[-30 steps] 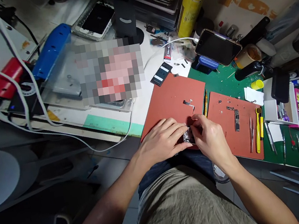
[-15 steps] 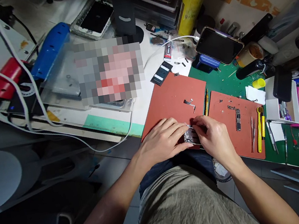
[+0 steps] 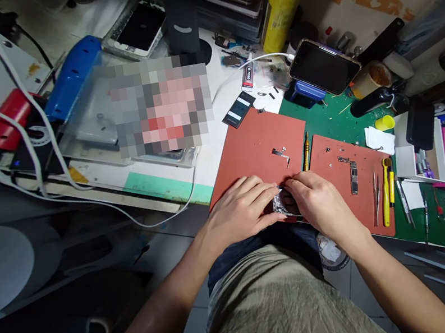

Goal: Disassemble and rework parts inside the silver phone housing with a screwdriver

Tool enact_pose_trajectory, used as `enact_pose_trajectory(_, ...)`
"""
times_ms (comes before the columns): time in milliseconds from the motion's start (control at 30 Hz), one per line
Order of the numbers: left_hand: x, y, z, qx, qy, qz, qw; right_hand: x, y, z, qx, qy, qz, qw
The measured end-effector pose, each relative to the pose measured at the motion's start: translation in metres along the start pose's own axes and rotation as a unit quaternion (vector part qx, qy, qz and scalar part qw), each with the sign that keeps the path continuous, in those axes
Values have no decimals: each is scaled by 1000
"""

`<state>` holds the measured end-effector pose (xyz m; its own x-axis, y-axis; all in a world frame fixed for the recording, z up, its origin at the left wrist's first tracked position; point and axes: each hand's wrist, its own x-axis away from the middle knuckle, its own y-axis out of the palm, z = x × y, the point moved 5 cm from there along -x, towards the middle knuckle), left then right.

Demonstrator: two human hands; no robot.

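Note:
An opened phone housing point(image 3: 283, 205) with bare inner parts lies at the near edge of the red-brown mat point(image 3: 245, 151). My left hand point(image 3: 246, 205) is closed on its left side, thumb along the near edge and fingers along the far edge. My right hand point(image 3: 317, 196) bends over the housing's right part with its fingertips pressed together; whatever they pinch is hidden. A small flex cable point(image 3: 281, 155) lies on the mat beyond my hands. To the right, on a second mat point(image 3: 340, 203), rests an L-shaped phone logic board point(image 3: 352, 176).
A gold screwdriver point(image 3: 306, 151) lies between the mats. Tweezers point(image 3: 376, 198) and a yellow-handled tool point(image 3: 386, 198) lie at the right. A phone point(image 3: 324, 65) stands propped at the back with a white cable. A phone battery point(image 3: 239, 109) lies beyond the left mat.
My right hand has shifted and turned slightly over the housing, its fingers covering more of the right part. My left hand keeps its hold. The view has shifted slightly.

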<state>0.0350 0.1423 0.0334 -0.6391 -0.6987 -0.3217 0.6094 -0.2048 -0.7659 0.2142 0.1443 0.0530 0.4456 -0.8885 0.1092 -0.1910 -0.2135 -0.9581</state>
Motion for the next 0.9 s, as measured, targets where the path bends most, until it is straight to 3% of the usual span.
enact_pose_trajectory(133, 0, 0, 0, -7, 1, 3, 1000, -1, -4, 1, 38, -27, -19, 999)
enact_pose_trajectory(333, 1, 0, -1, -2, 6, 7, 1000, 2, -8, 10, 11, -13, 10, 1000)
enact_pose_trajectory(900, 1, 1, -1, 11, -3, -2, 1000, 1, -6, 7, 43, -28, 5, 999)
